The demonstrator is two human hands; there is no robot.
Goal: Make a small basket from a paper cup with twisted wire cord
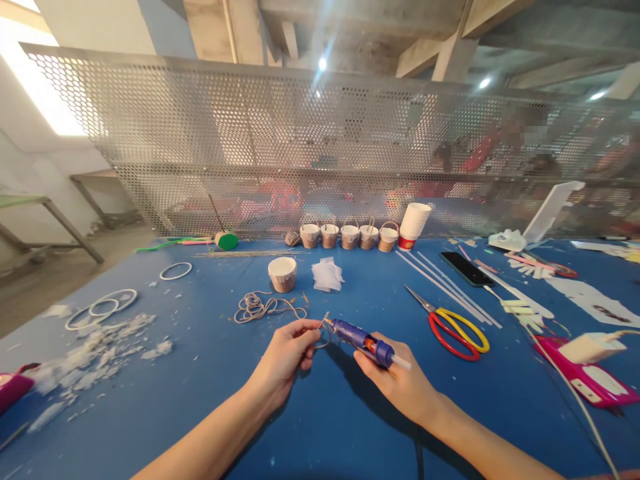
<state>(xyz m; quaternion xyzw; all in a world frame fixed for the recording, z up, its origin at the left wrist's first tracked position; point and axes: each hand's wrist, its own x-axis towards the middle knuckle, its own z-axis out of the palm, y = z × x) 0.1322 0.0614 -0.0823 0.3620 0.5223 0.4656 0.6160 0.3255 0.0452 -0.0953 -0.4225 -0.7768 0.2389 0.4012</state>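
Note:
My left hand (pixel 285 357) pinches a small, thin cord-like loop (pixel 329 339) between thumb and fingers. A blue hot glue gun (pixel 355 335) is gripped in my right hand (pixel 404 385), its nozzle at the top of that loop; whether they touch I cannot tell. A clear glue stick (pixel 401 363) pokes out of the gun's back end. Beyond my left hand lies a loose coil of grey-brown twine (pixel 255 307). A twine-wrapped paper cup (pixel 283 275) with a white top stands behind the coil, beside a pile of translucent white squares (pixel 327 275).
Several small handled cup baskets (pixel 350 237) line the back, next to stacked paper cups (pixel 415 223). On the right lie scissors (pixel 453 330), glue sticks (pixel 445 287), a phone (pixel 466 268) and a pink power strip (pixel 585 373). White rings (pixel 103 308) and scraps (pixel 95 360) lie left.

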